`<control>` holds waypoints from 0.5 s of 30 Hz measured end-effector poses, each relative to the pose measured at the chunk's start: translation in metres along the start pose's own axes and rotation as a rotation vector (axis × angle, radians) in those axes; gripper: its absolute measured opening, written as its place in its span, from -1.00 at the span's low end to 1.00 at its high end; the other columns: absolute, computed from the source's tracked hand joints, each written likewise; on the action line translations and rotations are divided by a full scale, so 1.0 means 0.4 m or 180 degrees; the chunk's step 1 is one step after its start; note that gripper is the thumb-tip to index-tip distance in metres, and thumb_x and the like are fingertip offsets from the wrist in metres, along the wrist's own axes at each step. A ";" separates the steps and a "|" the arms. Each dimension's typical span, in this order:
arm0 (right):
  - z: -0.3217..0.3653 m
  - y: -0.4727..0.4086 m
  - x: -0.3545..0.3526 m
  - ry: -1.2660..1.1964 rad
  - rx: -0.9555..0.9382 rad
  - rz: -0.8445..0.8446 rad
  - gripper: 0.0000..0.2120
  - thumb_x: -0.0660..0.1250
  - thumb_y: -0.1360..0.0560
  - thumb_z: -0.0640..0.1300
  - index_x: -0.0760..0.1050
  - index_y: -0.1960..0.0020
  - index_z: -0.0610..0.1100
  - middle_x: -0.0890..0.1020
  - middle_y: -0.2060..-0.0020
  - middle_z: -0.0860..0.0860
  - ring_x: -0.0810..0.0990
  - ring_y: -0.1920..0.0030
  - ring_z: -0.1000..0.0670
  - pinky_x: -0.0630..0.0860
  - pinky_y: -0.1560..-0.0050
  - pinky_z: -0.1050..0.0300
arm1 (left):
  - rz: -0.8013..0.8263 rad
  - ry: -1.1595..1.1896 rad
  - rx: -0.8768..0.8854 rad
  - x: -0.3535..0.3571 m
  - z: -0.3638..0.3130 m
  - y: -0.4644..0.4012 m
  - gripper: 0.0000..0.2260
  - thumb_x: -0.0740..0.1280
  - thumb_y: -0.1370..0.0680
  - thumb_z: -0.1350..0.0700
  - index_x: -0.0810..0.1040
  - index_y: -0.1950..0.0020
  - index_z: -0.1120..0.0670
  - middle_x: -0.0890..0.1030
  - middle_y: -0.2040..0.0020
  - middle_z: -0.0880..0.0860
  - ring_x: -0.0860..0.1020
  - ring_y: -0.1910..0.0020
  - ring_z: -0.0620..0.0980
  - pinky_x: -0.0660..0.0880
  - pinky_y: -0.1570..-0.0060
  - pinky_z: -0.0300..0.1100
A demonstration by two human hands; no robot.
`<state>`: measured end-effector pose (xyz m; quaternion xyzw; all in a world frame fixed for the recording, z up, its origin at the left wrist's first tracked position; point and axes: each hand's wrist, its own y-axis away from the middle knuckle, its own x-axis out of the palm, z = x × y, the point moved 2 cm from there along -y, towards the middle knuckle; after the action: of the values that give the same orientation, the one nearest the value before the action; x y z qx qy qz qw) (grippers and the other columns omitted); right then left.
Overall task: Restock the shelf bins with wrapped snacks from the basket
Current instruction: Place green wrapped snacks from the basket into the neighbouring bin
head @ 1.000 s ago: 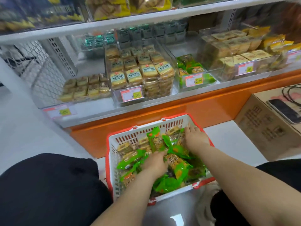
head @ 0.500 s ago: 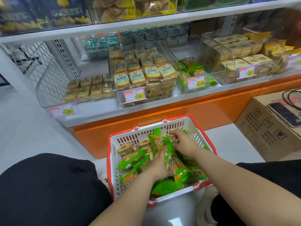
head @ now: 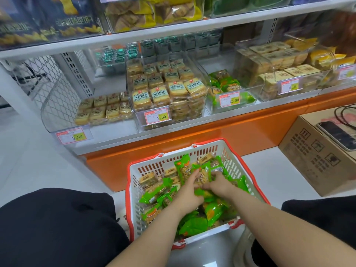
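Observation:
A white basket with a red rim [head: 133, 182] sits on the floor below the shelf, filled with green-wrapped snacks [head: 213, 211] and a few yellow-tan ones [head: 148, 179]. Both hands are down in it, close together. My left hand [head: 189, 191] and my right hand [head: 218, 185] press against the same bunch of green packs [head: 202, 173], holding them upright. On the shelf above, a clear bin [head: 213, 110] priced 12.80 holds a few of the same green packs [head: 224, 81].
Clear bins of yellow cracker packs [head: 163, 91] and tan boxed snacks [head: 277, 70] flank the green bin. An orange plinth [head: 231, 133] runs under the shelf. A cardboard box [head: 316, 158] with a phone [head: 337, 134] on it stands at right. My dark-clad knees frame the basket.
My right hand has moved from the basket's far right corner toward the middle, meeting my left hand. Together they have gathered several green packs and stood them up.

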<state>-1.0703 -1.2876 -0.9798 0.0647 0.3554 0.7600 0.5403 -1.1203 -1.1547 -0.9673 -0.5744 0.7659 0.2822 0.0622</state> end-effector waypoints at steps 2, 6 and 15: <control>0.046 0.013 -0.041 -0.0396 -0.0007 0.0188 -0.43 0.47 -0.44 -0.10 0.33 -0.34 -0.24 0.56 -0.17 -0.16 0.59 -0.11 -0.08 0.56 -0.11 -0.03 | -0.0254 -0.0581 0.0191 -0.017 -0.033 -0.001 -0.21 0.45 -0.50 0.06 0.04 -0.56 -0.26 0.03 -0.58 -0.18 0.13 -0.53 -0.01 0.31 -0.43 0.04; 0.180 0.075 -0.115 -0.0468 -0.0200 0.0766 -0.73 0.33 -0.55 -0.08 0.52 -0.22 -0.14 0.64 -0.08 -0.04 0.60 0.07 0.10 0.53 0.18 0.16 | -0.0615 -0.1163 0.0631 -0.061 -0.128 -0.001 -0.26 0.39 -0.47 -0.24 0.08 -0.55 -0.26 -0.05 -0.55 -0.29 0.11 -0.54 -0.03 0.25 -0.46 0.09; 0.400 0.142 -0.399 0.0656 -0.1248 -0.0249 -0.65 0.22 -0.59 0.14 0.52 -0.11 -0.13 0.65 0.00 -0.09 0.60 0.12 0.00 0.54 0.10 0.15 | -0.1504 -0.1178 0.1379 -0.161 -0.383 -0.047 -0.37 0.41 -0.45 -0.25 0.29 -0.48 -0.23 0.19 -0.46 -0.23 0.32 -0.39 -0.16 0.39 -0.30 -0.13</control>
<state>-0.9720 -1.3603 -0.7813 -0.1334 0.2564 0.7956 0.5324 -1.0466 -1.1808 -0.8193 -0.6481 0.6300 0.1905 0.3832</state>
